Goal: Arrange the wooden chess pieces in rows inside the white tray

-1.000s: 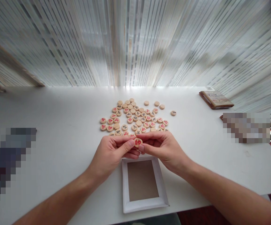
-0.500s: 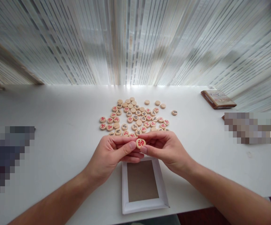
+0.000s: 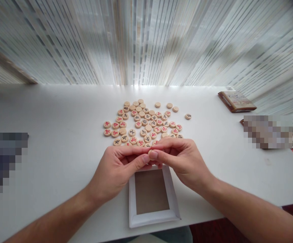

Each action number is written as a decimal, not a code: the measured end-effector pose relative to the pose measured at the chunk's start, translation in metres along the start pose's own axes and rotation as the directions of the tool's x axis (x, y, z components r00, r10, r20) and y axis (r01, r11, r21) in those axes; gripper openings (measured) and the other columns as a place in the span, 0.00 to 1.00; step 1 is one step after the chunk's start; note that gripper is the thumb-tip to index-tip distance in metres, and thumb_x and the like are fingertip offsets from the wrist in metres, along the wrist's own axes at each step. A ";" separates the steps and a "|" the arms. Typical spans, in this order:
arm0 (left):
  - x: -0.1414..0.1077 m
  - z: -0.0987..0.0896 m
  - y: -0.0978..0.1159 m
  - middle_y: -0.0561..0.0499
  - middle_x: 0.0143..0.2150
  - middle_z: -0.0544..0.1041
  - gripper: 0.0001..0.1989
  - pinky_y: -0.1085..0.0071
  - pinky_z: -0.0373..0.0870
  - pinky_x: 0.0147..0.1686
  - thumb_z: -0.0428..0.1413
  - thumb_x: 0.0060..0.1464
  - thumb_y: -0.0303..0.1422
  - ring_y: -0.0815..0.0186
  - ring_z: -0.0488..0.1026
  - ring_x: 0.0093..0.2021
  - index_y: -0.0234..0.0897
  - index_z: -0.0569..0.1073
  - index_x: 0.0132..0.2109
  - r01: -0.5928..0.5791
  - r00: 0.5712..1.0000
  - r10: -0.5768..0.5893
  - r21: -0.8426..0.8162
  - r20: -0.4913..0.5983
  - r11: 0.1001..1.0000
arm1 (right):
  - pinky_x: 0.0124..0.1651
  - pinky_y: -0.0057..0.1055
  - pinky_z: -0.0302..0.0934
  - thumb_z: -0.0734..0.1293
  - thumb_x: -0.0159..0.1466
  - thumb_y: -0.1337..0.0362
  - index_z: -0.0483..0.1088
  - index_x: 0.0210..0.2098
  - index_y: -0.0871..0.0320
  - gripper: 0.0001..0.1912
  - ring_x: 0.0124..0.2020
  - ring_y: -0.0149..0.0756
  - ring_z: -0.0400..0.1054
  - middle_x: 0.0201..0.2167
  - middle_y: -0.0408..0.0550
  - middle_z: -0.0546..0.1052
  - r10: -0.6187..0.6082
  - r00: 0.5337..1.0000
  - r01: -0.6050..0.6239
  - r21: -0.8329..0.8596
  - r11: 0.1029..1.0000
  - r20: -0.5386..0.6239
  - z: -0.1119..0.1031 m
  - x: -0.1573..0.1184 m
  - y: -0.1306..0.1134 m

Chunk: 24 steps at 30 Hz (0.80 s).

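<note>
Between the thumbs and fingers of both hands sits a round wooden xiangqi piece [image 3: 150,152], mostly covered by the thumbs. My left hand [image 3: 122,168] grips it from the left and my right hand [image 3: 180,158] from the right, both closed, with fingertips meeting. Just below the hands lies a shallow white box [image 3: 133,220] with a brown bottom; its far edge is partly hidden by the fingers. Beyond the hands, many loose xiangqi pieces [image 3: 148,128] are spread on the white table, some with red or black characters up, others blank side up.
A few pieces lie apart at the right, one black-marked piece [image 3: 188,116] farthest out. A brown box [image 3: 237,101] stands at the back right, with a blurred-out item [image 3: 268,131] nearer. Another blurred-out dark item [image 3: 4,162] is at the left. A striped curtain [image 3: 136,40] hangs behind the table.
The held piece showed a red character between the hands; now the thumbs cover most of it and have come closer together. The view has shifted slightly.
</note>
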<state>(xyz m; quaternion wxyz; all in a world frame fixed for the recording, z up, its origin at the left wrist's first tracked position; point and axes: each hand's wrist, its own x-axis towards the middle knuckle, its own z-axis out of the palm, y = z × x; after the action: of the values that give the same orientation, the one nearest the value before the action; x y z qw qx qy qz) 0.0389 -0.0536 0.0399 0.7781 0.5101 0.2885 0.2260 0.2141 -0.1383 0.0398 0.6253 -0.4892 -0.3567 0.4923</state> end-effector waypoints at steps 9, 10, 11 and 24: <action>0.006 -0.003 0.002 0.45 0.39 0.89 0.14 0.64 0.88 0.43 0.77 0.49 0.38 0.57 0.88 0.37 0.41 0.90 0.44 0.057 0.997 -0.063 -0.150 -0.035 0.987 | 0.41 0.30 0.80 0.81 0.63 0.64 0.87 0.46 0.52 0.11 0.37 0.35 0.81 0.39 0.49 0.86 0.051 0.989 -0.057 0.038 0.998 0.140 -0.009 0.001 -0.004; 0.006 -0.002 0.002 0.45 0.39 0.90 0.14 0.67 0.88 0.42 0.77 0.48 0.37 0.58 0.88 0.37 0.41 0.90 0.43 0.071 0.996 -0.080 -0.169 -0.048 0.983 | 0.42 0.30 0.80 0.81 0.63 0.65 0.87 0.46 0.52 0.12 0.39 0.36 0.82 0.41 0.49 0.86 0.039 0.990 -0.044 0.035 0.998 0.134 -0.008 0.001 -0.004; 0.006 -0.001 0.002 0.45 0.39 0.90 0.14 0.68 0.88 0.42 0.78 0.48 0.37 0.59 0.88 0.38 0.41 0.90 0.42 0.082 0.994 -0.094 -0.184 -0.057 0.980 | 0.43 0.30 0.80 0.81 0.62 0.65 0.87 0.46 0.52 0.12 0.41 0.36 0.82 0.41 0.49 0.86 0.030 0.992 -0.036 0.040 0.999 0.126 -0.007 0.001 -0.004; 0.000 0.005 -0.005 0.48 0.41 0.90 0.13 0.74 0.87 0.42 0.75 0.53 0.33 0.61 0.88 0.40 0.42 0.89 0.47 0.093 0.994 -0.101 -0.131 -0.050 0.987 | 0.30 0.18 0.73 0.90 0.41 0.70 0.80 0.30 0.58 0.21 0.26 0.25 0.73 0.25 0.40 0.81 0.112 0.994 -0.111 0.115 0.987 0.004 0.000 0.002 0.002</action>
<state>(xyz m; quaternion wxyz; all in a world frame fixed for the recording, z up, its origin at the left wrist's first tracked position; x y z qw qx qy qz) 0.0425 -0.0592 0.0369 0.8109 0.4378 0.3197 0.2202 0.2138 -0.1367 0.0375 0.6243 -0.4721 -0.2992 0.5457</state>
